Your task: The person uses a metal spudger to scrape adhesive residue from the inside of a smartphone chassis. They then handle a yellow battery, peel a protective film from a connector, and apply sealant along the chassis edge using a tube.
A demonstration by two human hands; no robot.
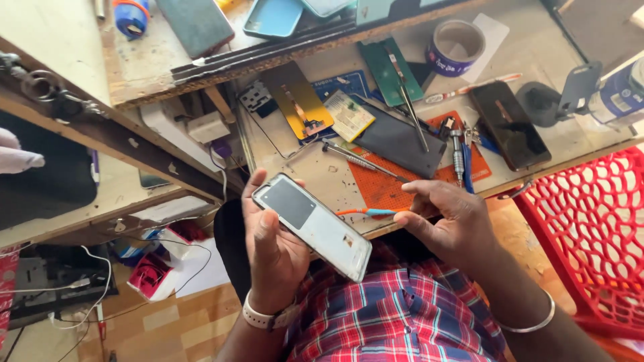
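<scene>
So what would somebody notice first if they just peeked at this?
Probably the opened phone lying back-up in the left hand, right in the middle. Next, the right hand beside it, pinching a thin orange and blue tool that points at the phone. Then the bright red plastic chair at the right edge, and the cluttered bench with its orange mat.

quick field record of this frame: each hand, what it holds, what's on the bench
left hand: holds an opened silver phone frame with a dark rectangular panel, tilted, above the lap
right hand: fingers pinch a thin orange and blue tool, tip toward the phone frame
bench: worn wooden top
on bench: orange cutting mat, black phone, purple tape roll, metal tweezers
beside: red plastic chair
</scene>
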